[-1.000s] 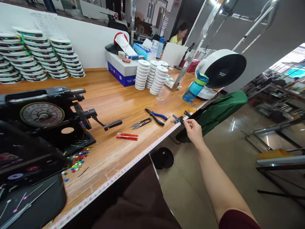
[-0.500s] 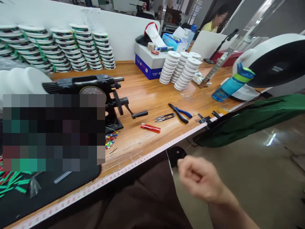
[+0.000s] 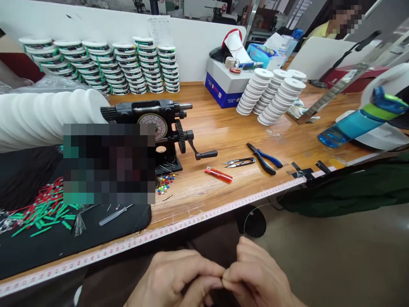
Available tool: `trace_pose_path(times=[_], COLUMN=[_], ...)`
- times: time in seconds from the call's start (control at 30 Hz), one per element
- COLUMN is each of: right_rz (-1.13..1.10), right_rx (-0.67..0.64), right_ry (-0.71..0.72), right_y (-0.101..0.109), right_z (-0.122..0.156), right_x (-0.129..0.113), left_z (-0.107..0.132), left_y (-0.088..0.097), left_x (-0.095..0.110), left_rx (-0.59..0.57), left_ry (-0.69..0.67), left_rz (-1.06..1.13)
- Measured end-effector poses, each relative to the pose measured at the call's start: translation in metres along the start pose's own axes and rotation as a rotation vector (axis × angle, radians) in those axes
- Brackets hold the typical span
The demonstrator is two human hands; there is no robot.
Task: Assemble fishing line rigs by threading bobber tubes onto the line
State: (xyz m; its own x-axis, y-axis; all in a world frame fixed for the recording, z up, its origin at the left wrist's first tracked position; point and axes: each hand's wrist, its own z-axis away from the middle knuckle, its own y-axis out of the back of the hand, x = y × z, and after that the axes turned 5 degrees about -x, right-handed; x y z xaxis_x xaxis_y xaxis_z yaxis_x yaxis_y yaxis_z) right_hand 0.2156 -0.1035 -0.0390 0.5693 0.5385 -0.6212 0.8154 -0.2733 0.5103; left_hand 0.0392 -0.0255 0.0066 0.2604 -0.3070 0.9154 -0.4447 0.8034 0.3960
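Note:
My left hand (image 3: 174,277) and my right hand (image 3: 255,277) meet low in front of me, below the table edge, fingertips pinched together. A very thin line (image 3: 252,211) curves up from my right hand toward the black clips (image 3: 303,172) on the tape measure (image 3: 223,209) along the table's front edge. Both hands are closed on that thin line, as far as I can see. The hand-crank winder (image 3: 159,128) with a round dial stands on the wooden table (image 3: 230,136) beyond my hands.
On the table lie a red lighter (image 3: 219,174), thread snips (image 3: 239,161), blue-handled pliers (image 3: 264,158) and coloured pins (image 3: 164,184). Stacks of white spools (image 3: 275,96) and of banded spools (image 3: 105,68) stand at the back. A blue bottle (image 3: 358,121), a fan, and a black mat (image 3: 64,238) with green and red pieces are also here.
My right hand came back from the clips at the table edge to my lap. My left hand has come into view and joined it. The view has swung left.

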Motion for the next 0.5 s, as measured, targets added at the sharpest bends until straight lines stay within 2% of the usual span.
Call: trace_pose_path(times=[0.1,0.17,0.2,0.27,0.3,0.37,0.43,0.5], right_rz=[-0.245,-0.343,-0.323,-0.111,0.08,0.459,0.688,0.8], right_rx=[-0.018,-0.094,-0.131,-0.163,-0.107,-0.104,-0.229,-0.343], right_ry=[-0.075,-0.137,-0.156,-0.163,-0.135,-0.088,-0.053,-0.002], right_y=[0.0,0.007,0.013,0.03,0.04,0.058,0.07,0.075], right_z=[0.001,-0.004,-0.009,-0.023,-0.031,-0.048,-0.061,-0.071], right_x=[0.001,0.008,0.015,0.037,0.052,0.087,0.119,0.141], left_z=[-0.003,-0.003,-0.002,0.002,0.005,0.01,0.015,0.018], left_y=[-0.006,-0.009,-0.01,-0.012,-0.013,-0.014,-0.015,-0.016], left_x=[0.002,0.001,0.0,-0.007,-0.011,-0.022,-0.032,-0.038], left_rx=[-0.025,-0.039,-0.046,-0.029,-0.006,0.044,0.095,0.148], left_ry=[0.132,0.24,0.288,0.354,0.369,0.375,0.362,0.344], left_rz=[0.034,0.177,0.282,0.483,0.554,0.624,0.651,0.668])
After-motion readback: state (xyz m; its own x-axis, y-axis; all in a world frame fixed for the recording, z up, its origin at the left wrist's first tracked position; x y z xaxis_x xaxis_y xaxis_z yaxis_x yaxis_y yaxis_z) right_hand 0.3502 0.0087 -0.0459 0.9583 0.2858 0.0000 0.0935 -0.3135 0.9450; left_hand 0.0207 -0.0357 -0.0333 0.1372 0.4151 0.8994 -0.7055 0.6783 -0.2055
